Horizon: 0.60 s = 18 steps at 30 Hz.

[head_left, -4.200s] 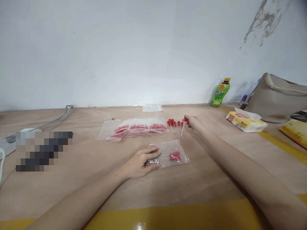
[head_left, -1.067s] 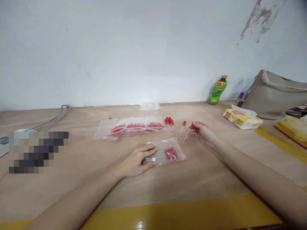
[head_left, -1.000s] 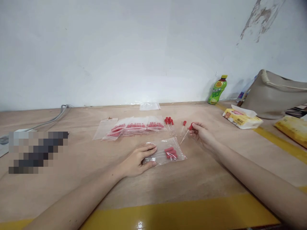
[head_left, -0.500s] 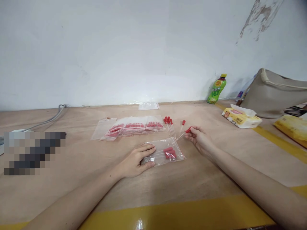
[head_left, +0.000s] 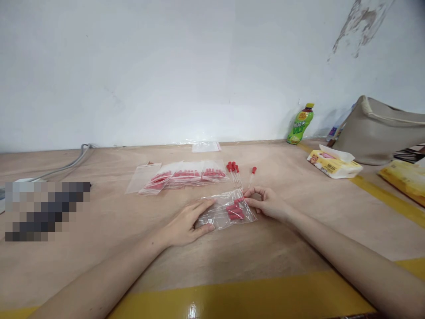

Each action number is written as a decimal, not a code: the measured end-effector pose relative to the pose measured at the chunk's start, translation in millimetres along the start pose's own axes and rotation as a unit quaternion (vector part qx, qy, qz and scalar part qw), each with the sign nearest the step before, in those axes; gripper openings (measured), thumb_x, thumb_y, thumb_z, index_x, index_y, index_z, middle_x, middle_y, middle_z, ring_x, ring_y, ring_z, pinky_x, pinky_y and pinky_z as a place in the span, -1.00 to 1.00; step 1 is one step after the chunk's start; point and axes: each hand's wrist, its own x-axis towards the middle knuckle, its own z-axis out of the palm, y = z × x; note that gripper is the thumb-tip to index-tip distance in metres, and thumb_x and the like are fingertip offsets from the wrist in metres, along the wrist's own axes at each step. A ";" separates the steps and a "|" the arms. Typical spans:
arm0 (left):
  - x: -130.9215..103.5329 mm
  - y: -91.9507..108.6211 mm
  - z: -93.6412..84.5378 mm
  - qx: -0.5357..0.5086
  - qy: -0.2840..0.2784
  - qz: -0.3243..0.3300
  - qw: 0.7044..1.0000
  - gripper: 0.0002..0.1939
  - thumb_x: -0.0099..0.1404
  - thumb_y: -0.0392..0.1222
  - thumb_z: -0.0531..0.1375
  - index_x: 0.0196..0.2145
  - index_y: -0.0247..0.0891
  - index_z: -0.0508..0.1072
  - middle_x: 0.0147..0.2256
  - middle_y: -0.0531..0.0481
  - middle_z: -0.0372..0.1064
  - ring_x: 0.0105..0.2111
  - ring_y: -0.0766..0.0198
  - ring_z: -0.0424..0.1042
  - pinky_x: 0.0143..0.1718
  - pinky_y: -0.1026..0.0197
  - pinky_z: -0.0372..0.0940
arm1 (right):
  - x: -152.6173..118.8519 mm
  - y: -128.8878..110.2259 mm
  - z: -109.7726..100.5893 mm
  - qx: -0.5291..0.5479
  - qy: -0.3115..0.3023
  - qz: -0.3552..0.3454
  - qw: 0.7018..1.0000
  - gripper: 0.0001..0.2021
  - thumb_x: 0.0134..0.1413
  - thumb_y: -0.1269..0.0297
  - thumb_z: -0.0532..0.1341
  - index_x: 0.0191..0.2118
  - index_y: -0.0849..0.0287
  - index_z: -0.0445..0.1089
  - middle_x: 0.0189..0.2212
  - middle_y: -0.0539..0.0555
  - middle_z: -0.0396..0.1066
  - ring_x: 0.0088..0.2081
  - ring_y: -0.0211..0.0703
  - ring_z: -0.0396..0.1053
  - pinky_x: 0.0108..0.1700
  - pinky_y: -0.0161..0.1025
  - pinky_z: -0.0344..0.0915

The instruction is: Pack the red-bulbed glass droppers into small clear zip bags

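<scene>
White wall (head_left: 159, 79) at the rear, paint peeling at upper right; wooden table (head_left: 159, 261) below, with yellow tape along its near edge. Beige bag (head_left: 378, 135) at far right against the wall. Pile of filled bags (head_left: 187, 174) across the middle of the table, overlapping, red bulbs visible inside. Left hand (head_left: 186, 223): laid palm down on the left part of the clear bag (head_left: 219, 218), thumb and fingers spread wide, gripping nothing. Right hand (head_left: 270, 204): at the right end of the same bag, thumb and forefinger in a narrow pinch on the held dropper (head_left: 239, 200); its red bulb lies at the bag's end, glass stem pointing left into the bag. Tissue pack (head_left: 335, 166) in front of the beige bag, one tissue protruding. Green bottle (head_left: 300, 124) leans at the wall. Group of droppers (head_left: 233, 166), red bulbs away from the viewer, just behind the clear bag. Bagged red bulbs (head_left: 235, 212) clustered in the clear bag's right half; count unclear. Smallest entry: single dropper (head_left: 254, 170), apart, right of the group.
</scene>
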 end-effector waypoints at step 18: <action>0.0 -5.3 3.0 0.008 -0.010 0.004 1.000 -0.48 0.25 -0.01 0.09 0.13 -0.18 0.15 0.13 -0.12 0.09 0.12 0.09 0.10 0.10 -0.01 0.09 | 38.9 -1.5 -29.8 -0.363 0.235 -0.114 0.895 -0.83 -0.09 0.22 0.14 -0.37 0.20 0.29 -0.43 0.07 0.37 -0.45 -0.23 0.28 -0.39 -0.32 0.18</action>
